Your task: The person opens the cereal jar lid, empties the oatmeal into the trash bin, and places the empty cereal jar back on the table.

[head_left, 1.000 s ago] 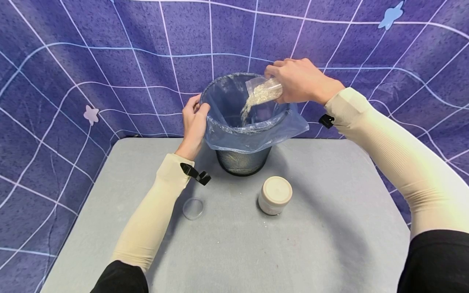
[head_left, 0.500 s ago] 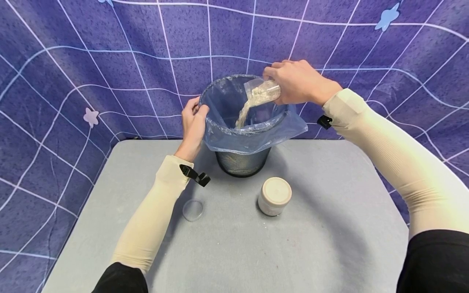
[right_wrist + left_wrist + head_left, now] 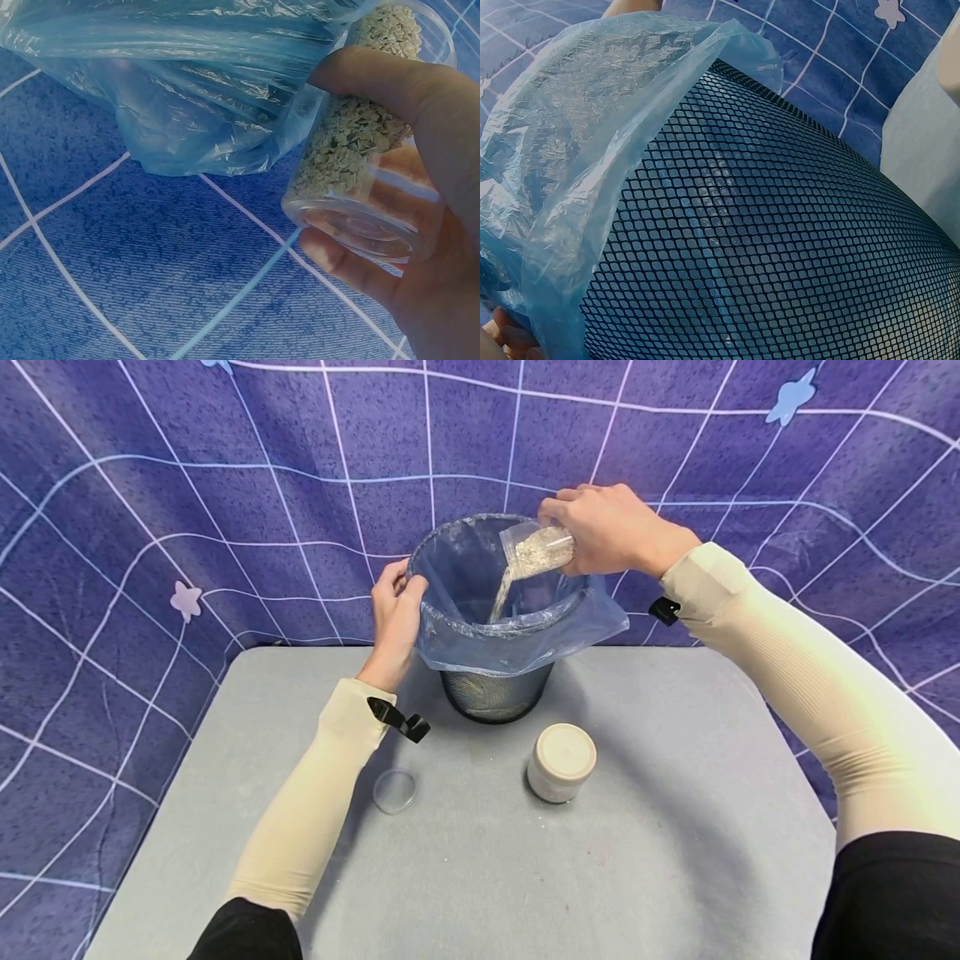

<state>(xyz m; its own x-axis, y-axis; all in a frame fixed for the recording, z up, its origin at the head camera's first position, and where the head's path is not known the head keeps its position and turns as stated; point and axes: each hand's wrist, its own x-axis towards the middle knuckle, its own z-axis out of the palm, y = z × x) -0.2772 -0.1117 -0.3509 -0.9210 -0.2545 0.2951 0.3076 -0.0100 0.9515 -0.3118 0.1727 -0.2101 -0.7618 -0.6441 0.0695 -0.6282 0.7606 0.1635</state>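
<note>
My right hand [image 3: 611, 531] grips a clear jar [image 3: 543, 551] of oat flakes, tilted mouth-down to the left over the bin. A stream of oat flakes [image 3: 502, 597] falls from its mouth into the blue bin liner [image 3: 480, 652]. In the right wrist view, fingers wrap the jar [image 3: 352, 161] near its base, and flakes fill much of it. My left hand [image 3: 395, 614] holds the left rim of the black mesh bin [image 3: 495, 692], thumb over the folded liner. The left wrist view shows the mesh wall [image 3: 765, 217] up close, with only some fingertips at the lower left corner.
A white lidded tub [image 3: 562, 764] stands on the grey table [image 3: 465, 877] in front of the bin. A clear round lid [image 3: 394, 791] lies to its left. Small crumbs dot the tabletop. A purple gridded curtain [image 3: 300, 510] hangs behind.
The oat flakes keep falling; the stream thickened half a second ago and is thinner now. Flakes have shifted inside the jar. Both hands stay nearly in place.
</note>
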